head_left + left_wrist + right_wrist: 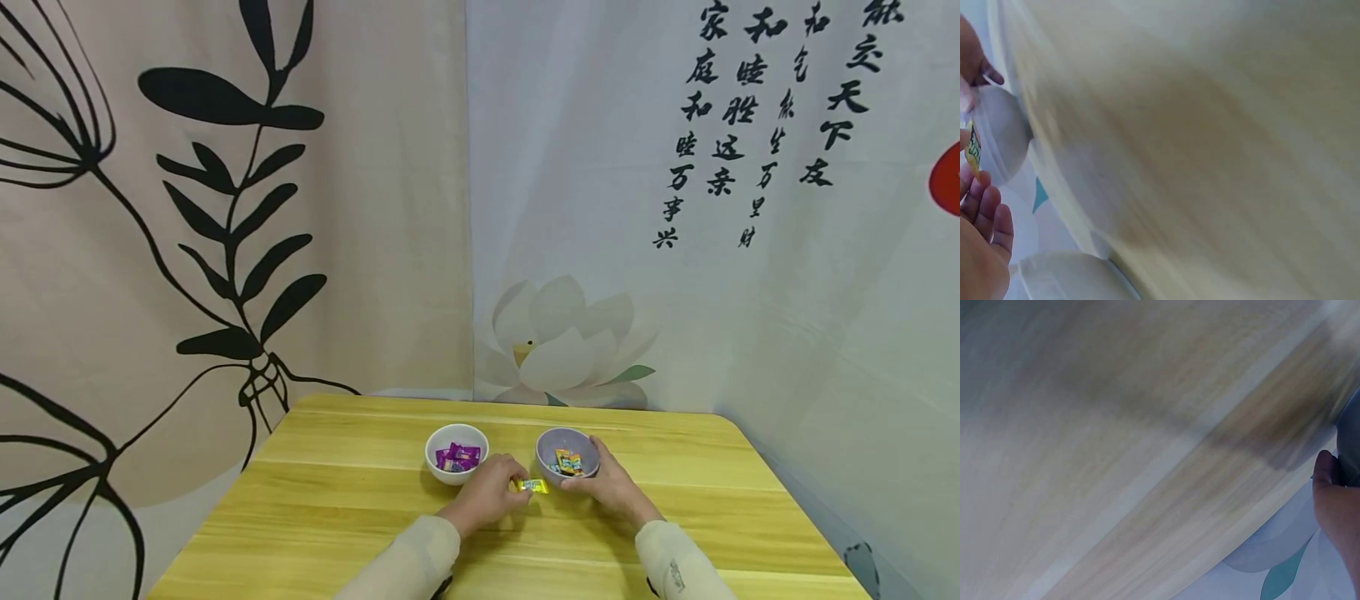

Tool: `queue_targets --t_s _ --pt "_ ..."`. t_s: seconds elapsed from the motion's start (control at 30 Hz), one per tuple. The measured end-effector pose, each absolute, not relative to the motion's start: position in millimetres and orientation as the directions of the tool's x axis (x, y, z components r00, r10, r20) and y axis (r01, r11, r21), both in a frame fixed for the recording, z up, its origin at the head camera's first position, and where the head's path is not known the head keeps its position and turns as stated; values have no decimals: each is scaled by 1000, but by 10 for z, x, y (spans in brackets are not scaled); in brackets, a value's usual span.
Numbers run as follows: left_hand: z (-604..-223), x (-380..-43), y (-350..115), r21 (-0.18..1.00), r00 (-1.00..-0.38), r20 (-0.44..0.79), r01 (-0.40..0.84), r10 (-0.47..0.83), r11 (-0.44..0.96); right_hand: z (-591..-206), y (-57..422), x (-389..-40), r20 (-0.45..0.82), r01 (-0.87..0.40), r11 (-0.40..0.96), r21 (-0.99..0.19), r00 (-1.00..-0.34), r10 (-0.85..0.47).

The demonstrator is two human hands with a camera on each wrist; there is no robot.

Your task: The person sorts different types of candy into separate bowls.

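Observation:
My left hand pinches a small yellow wrapped candy between thumb and fingers, just short of the grey-purple bowl. In the left wrist view the candy shows green lettering on its wrapper. My right hand holds that bowl by its right side, thumb at the near rim and fingers around the far side. Inside the bowl lie yellow-orange wrapped candies. A white bowl of purple wrapped candies stands to the left, behind my left hand.
Both bowls stand on a wood-grain table. Behind it hangs a cloth backdrop with black plant drawings, a pale lotus and dark Chinese characters. The table's far edge runs shortly beyond the bowls.

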State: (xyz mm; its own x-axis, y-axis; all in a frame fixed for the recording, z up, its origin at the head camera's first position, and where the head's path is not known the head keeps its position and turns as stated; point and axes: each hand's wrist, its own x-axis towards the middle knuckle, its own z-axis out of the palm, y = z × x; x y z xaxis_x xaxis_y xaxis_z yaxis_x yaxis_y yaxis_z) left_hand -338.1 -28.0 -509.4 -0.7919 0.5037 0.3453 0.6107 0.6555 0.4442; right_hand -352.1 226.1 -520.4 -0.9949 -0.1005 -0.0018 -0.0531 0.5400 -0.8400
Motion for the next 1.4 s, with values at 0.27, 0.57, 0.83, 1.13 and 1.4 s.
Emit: queue_targets --t_s 0.27,0.57,0.83,1.13,1.4 --pt "-5006 -3442 -198 461 -797 412 601 443 653 -5195 2258 -3515 -5 -51 534 -844 -995 -102" --pt "-4866 -3543 -16 459 -836 399 537 376 708 -5173 2265 -3512 6 -64 535 -842 -994 -110" --pt "-4802 -3645 200 326 -807 438 553 396 767 -5191 2270 -3516 20 -82 523 -848 -992 -123" --pt "-4787 -3656 349 383 -869 317 483 379 787 -5201 2249 -3529 30 -95 525 -846 -991 -130" --pt "-4818 -3639 340 387 -873 300 480 384 788 -5179 2256 -3521 22 -82 519 -851 -992 -121"
